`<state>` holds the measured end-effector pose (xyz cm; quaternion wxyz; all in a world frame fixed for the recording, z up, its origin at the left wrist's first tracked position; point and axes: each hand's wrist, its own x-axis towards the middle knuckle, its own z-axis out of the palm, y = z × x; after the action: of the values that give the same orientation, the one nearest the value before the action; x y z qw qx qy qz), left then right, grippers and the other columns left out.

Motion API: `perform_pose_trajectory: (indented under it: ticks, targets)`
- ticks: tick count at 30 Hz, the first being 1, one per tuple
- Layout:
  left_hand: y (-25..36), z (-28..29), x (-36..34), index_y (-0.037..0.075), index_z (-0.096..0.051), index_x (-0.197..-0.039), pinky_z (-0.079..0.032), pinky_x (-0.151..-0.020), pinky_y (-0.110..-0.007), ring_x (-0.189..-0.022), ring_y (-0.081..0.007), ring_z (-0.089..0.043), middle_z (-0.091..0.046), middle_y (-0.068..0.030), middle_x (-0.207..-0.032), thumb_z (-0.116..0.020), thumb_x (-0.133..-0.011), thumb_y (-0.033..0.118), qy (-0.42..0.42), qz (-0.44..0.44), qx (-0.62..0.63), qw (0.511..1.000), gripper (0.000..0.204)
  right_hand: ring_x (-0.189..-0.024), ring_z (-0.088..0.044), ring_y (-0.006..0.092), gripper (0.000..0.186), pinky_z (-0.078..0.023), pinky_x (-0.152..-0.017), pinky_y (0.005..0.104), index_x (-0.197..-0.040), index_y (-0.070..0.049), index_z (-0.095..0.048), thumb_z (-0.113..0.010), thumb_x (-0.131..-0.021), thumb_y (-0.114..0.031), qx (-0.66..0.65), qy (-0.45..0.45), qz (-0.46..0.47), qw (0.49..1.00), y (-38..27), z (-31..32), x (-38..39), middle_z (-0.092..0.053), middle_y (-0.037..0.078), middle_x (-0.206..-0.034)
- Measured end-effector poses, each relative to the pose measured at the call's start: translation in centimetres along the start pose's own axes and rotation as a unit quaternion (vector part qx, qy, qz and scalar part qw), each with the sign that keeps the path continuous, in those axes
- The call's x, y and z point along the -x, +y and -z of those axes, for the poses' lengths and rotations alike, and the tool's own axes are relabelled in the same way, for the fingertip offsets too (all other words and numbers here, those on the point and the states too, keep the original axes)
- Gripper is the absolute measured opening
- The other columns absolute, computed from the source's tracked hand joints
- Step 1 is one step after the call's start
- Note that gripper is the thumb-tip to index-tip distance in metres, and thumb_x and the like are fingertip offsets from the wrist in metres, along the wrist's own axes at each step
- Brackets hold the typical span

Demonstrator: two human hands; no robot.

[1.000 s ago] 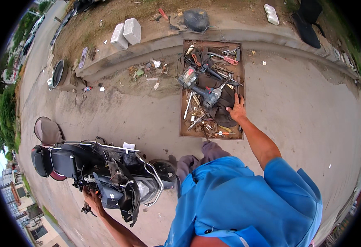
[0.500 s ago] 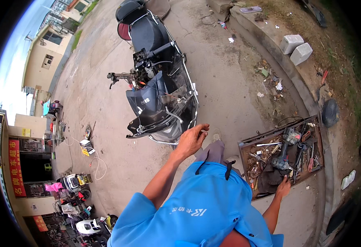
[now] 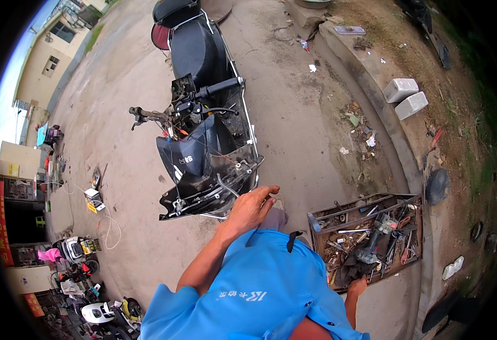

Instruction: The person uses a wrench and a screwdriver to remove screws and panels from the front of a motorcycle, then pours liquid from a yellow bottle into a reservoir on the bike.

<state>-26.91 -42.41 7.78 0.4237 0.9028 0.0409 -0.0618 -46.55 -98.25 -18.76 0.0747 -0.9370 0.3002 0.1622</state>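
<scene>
My left hand (image 3: 252,206) hangs in the air just in front of the scooter's stripped front end, with nothing in it and its fingers loosely apart. The dark electric scooter (image 3: 198,153) stands with front panels off, wires and frame parts showing. At lower right my right hand (image 3: 358,285) is closed at the near rim of a rusty metal toolbox (image 3: 410,259), beside a dark cloth or glove (image 3: 347,275); its fingertips are partly hidden. A cordless power tool (image 3: 368,249) lies among wrenches, sockets and loose small parts in the box.
A concrete curb (image 3: 393,127) runs past the box on the right, with two pale blocks (image 3: 411,106) on the dirt beyond. Litter (image 3: 370,140) lies along the curb. Several parked scooters (image 3: 98,311) and a small white-and-yellow device (image 3: 94,199) with a cable are on the left.
My view has shifted, so the scooter and toolbox sit lower and farther left. My right hand has drawn back to the box's near rim, and the far bars of the box show more.
</scene>
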Motion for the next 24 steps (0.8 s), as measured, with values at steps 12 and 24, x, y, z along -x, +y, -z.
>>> perform_pose_trajectory:
  ticks: [12, 24]
  targets:
    - [-1.7, 3.1, -5.6, 0.006, -0.065, -0.131, -0.058, -0.092, -0.046, -0.111, -0.0373, -0.069, -0.07, -0.0167, -0.125, -0.067, -0.098, 0.013, 0.045, -0.065, -0.015, 0.997, 0.034, -0.1, -0.075, 0.0377, 0.038, -0.061, -0.082, 0.0445, -0.133, 0.007, -0.063, -0.058, -0.099, -0.009, 0.223, -0.127, 0.115, 0.96, -6.1, 6.0, -3.2, -0.074, 0.025, -0.116]
    - [-3.2, 9.0, -9.0, -0.001, -0.067, -0.128, -0.058, -0.091, -0.036, -0.112, -0.028, -0.07, -0.065, -0.0144, -0.137, -0.07, -0.1, 0.009, 0.423, 0.133, 0.11, 0.89, 0.03, -0.094, -0.076, 0.0339, 0.03, -0.061, -0.08, 0.0424, -0.122, 0.006, -0.069, -0.059, -0.098, -0.009, 0.13, -0.459, 0.106, 0.872, -28.8, 20.9, -21.5, -0.077, 0.021, -0.109]
